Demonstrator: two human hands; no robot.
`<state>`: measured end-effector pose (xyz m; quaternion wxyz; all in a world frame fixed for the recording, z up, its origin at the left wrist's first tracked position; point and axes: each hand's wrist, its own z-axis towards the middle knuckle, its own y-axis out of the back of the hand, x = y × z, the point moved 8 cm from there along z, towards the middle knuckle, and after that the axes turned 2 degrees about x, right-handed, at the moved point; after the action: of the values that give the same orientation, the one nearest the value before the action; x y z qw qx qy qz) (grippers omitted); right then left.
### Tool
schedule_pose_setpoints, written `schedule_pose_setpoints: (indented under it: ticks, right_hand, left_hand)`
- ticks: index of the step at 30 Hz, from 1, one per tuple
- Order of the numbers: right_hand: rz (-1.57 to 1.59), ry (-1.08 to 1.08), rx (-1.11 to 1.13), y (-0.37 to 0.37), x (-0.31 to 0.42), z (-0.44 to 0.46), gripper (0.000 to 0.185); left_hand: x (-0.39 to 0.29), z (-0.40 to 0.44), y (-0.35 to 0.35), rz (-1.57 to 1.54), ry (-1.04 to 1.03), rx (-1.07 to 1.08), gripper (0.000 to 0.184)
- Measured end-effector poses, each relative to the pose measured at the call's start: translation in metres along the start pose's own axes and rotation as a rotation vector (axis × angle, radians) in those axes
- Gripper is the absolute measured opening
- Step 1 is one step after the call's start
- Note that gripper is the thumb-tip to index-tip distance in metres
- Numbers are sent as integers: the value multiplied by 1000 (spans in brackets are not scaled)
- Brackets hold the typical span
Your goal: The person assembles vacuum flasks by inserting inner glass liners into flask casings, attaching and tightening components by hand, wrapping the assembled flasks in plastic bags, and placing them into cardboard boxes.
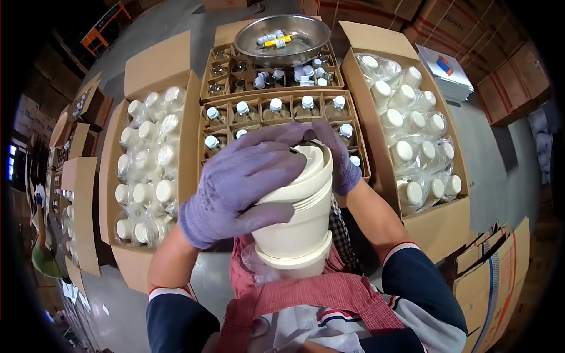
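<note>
A large cream plastic flask [291, 226] stands upright against the person's red checked apron, its lid [309, 167] at the top. My left hand [244, 176], in a purple knit glove, lies over the lid's left side, with the thumb along the flask's upper body. My right hand [332, 150], gloved alike, wraps the far right side of the lid; its fingers are partly hidden. A crumpled clear plastic bag [259, 265] hangs around the flask's base. Just beyond both hands is a divided carton [276, 97] of glass bottles with white caps.
Open cartons of bagged cream flasks stand at left [106, 194] and right [459, 150]. A steel bowl [247, 50] with a yellow tool and small caps rests on a farther bottle carton. Flattened cardboard [500, 282] leans at lower right. Another person's green sleeve [46, 262] shows far left.
</note>
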<state>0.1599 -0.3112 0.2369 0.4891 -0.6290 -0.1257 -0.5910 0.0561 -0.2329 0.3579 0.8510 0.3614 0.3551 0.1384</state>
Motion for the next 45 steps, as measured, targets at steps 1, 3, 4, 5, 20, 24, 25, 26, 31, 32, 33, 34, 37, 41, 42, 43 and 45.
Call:
schedule_pose_setpoints:
  ticks: [1, 3, 4, 5, 20, 24, 25, 26, 31, 32, 33, 34, 37, 41, 42, 43, 45]
  right_hand:
    - [-36, 28, 9, -3, 5, 1, 48]
    - [77, -98, 157, -16, 3, 6, 62]
    - [112, -142, 204, -20, 0, 5, 68]
    - [123, -140, 182, -14, -7, 5, 68]
    - [-653, 217, -29, -45, 60, -30, 79]
    - [-798, 293, 1, -62, 90, -44, 72]
    - [-607, 167, -271, -26, 80, -33, 71]
    - [-654, 151, -252, -24, 70, -25, 66]
    - [-1133, 552, 325, -129, 95, -64, 57]
    - [-875, 428, -23, -83, 94, -40, 56]
    - [-602, 278, -361, -33, 77, -33, 56]
    - [-573, 97, -236, -21, 46, -28, 59]
    - [-1103, 494, 268, -134, 87, -60, 71]
    - [-622, 122, -263, -43, 63, -11, 87]
    - [-501, -11, -77, -54, 50, -27, 93]
    - [-975, 272, 86, -77, 65, -32, 93]
    - [-860, 411, 224, -111, 79, -46, 90]
  left_hand:
    - [0, 1, 1, 3, 2, 4, 47]
    - [2, 3, 2, 32, 63, 35, 50]
    - [-7, 7, 0, 160, 98, 56, 50]
    - [-16, 10, -1, 158, 93, 54, 50]
    - [32, -41, -1, 9, 317, -265, 70]
    - [72, -81, 18, -28, 350, -501, 69]
    - [41, -69, 22, -77, 228, -629, 71]
    - [32, -57, 9, 8, 197, -450, 70]
    - [78, -89, -10, -204, 406, -497, 51]
    - [71, -92, 5, -199, 475, -598, 51]
    - [52, -82, 4, -166, 353, -561, 54]
    - [31, -74, 1, -139, 230, -523, 58]
    - [101, -80, -22, -376, 540, -399, 52]
    - [11, -69, 4, -339, 36, -605, 63]
    - [33, -70, -8, -378, 188, -493, 64]
    - [63, -70, -14, -395, 329, -397, 66]
    - [85, -84, -20, -801, 530, -544, 63]
